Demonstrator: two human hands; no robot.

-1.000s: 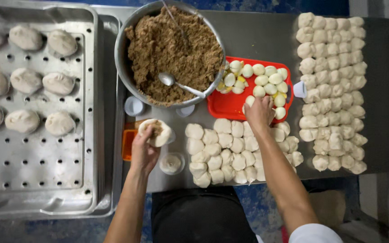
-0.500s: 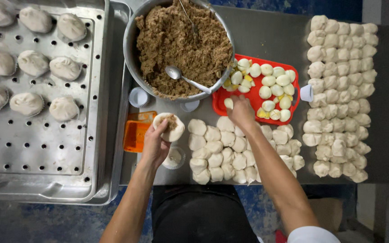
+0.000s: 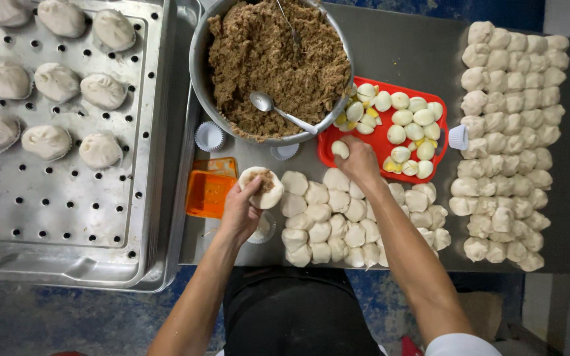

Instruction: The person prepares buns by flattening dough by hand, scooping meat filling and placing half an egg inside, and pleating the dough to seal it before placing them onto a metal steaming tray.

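Left hand [image 3: 242,209] cupping a flattened dough round [image 3: 263,186] with a dab of brown filling in its middle, fingers curled under and around it; held just above the near-left edge of the steel table [image 3: 397,49], beside the small orange tray [image 3: 210,190]. Right hand [image 3: 356,159] closed in a pinch on a piece of boiled egg [image 3: 340,149] at the near-left corner of the red tray [image 3: 387,137].

Changed against the frames half a second and a second back: right hand shifted left along the near rim of the red tray, from a reach with nothing visible in the fingers to a grip with the egg piece plainly in them. Left hand and its dough round barely moved, only a touch lower in view. Reads as egg picked and wrapper waiting with meat already in, so filling stage looks nearly complete for this bun.

Around: big metal bowl of minced brown filling [image 3: 275,62] far of the hands, spoon [image 3: 278,111] resting in it. Cluster of portioned dough pieces [image 3: 338,217] between the forearms, long block of more dough pieces [image 3: 509,138] at right. Perforated steamer tray [image 3: 67,198] at left carrying finished buns [image 3: 47,142] along its far side. Paper cups [image 3: 209,136] near the bowl.
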